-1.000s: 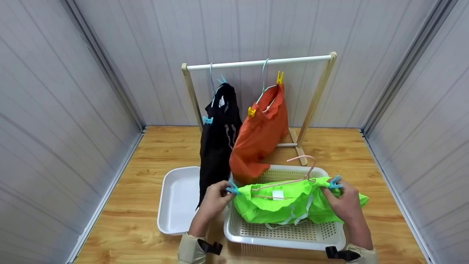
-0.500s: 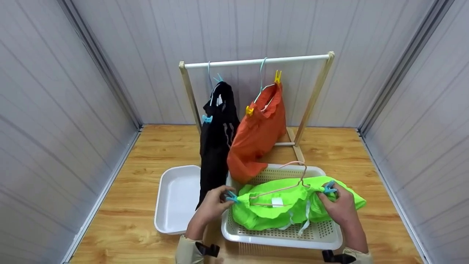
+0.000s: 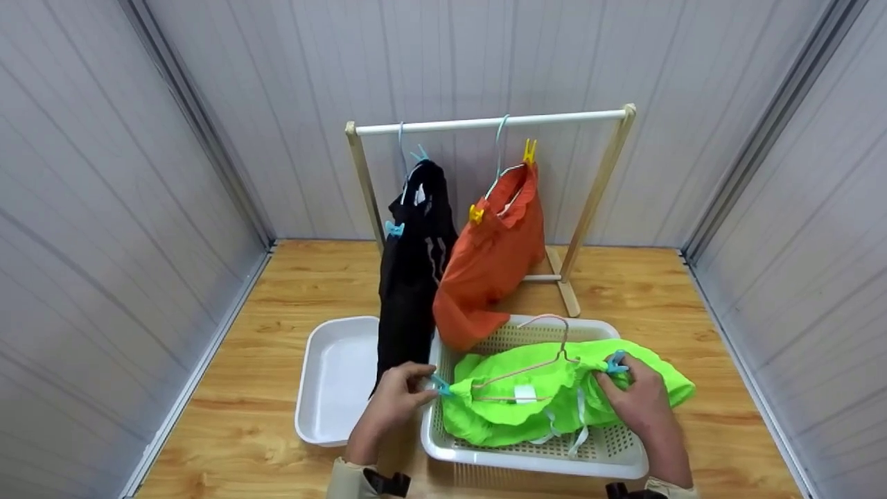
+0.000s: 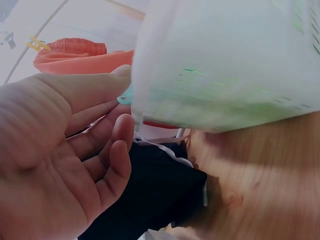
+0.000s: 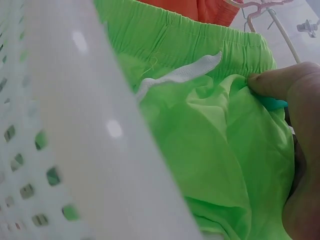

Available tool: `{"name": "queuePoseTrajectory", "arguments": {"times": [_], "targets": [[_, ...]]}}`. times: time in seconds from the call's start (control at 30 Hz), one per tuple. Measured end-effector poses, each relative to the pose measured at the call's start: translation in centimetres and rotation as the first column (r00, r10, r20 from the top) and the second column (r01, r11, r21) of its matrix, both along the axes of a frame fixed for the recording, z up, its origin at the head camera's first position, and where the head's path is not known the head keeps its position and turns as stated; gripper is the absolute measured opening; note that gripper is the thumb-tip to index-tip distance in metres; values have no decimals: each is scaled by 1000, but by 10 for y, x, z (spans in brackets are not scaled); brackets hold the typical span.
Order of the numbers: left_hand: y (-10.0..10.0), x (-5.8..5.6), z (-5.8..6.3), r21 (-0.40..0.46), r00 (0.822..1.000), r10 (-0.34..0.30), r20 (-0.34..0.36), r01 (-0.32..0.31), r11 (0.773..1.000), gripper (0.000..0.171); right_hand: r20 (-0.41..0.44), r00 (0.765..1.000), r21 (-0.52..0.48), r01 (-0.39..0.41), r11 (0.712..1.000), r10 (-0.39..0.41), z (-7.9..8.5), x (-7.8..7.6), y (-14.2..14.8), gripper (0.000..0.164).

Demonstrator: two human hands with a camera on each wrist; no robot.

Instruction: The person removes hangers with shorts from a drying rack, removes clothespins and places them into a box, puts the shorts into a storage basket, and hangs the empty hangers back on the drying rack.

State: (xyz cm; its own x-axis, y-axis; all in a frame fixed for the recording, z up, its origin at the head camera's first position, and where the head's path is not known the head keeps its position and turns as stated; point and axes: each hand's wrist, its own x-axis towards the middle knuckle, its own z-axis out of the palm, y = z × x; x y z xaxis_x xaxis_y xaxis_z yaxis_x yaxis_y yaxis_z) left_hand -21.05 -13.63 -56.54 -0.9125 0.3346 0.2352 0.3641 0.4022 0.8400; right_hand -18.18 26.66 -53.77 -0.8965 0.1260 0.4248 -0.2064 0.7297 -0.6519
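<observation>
Lime-green drawstring shorts (image 3: 499,423) lie over the white basket (image 3: 533,466), with a pink hanger (image 3: 563,346) inside the waistband. A blue clothespin (image 3: 439,385) clips the left end of the waistband. My left hand (image 3: 395,398) pinches that clothespin between thumb and index finger, the other fingers loosely bent in the left wrist view. A second blue clothespin (image 3: 615,362) sits at the right end. There my right hand (image 3: 641,398) grips the waistband, thumb in front beside the clothespin (image 5: 272,103); its other fingers are mostly hidden behind the fabric.
A rack with a white rod (image 3: 478,123) stands behind the basket. On it hang a black garment (image 3: 409,291) with blue clothespins and an orange garment (image 3: 495,256) with yellow ones. The orange garment's lower end reaches the basket. A white tray (image 3: 332,388) sits at left.
The green shorts and pink hanger have sunk lower into the basket, the hook shifting left. My right hand has moved slightly left and down, my left hand slightly down; both keep their hold.
</observation>
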Motion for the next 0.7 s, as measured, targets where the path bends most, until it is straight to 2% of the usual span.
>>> {"name": "queuePoseTrajectory", "arguments": {"times": [0.17,0.23,0.33,0.47,0.53,0.6,0.7], "targets": [[2,1,2,-68,999,34,-32,-36,997,21,-28,999,62,-17,998,19,-2,-3,-3,21],[3,1,4,-118,998,36,-49,-42,992,24,-47,998,71,-27,997,30,-2,-4,-4,22],[6,0,7,-204,999,34,-33,-40,978,37,-75,997,61,-21,998,26,-5,-4,-4,25],[10,1,10,-308,999,43,23,-34,951,46,-112,994,66,-5,998,13,-8,-3,-3,26],[12,3,11,-353,998,55,29,-41,935,48,-136,991,69,-5,998,15,-9,-3,-4,26],[14,5,13,-393,997,70,11,-60,917,47,-154,988,63,-7,998,17,-10,-3,-4,25],[16,9,15,-456,994,96,-61,-113,883,41,-157,987,45,-18,999,24,-12,-3,-6,24]]}}
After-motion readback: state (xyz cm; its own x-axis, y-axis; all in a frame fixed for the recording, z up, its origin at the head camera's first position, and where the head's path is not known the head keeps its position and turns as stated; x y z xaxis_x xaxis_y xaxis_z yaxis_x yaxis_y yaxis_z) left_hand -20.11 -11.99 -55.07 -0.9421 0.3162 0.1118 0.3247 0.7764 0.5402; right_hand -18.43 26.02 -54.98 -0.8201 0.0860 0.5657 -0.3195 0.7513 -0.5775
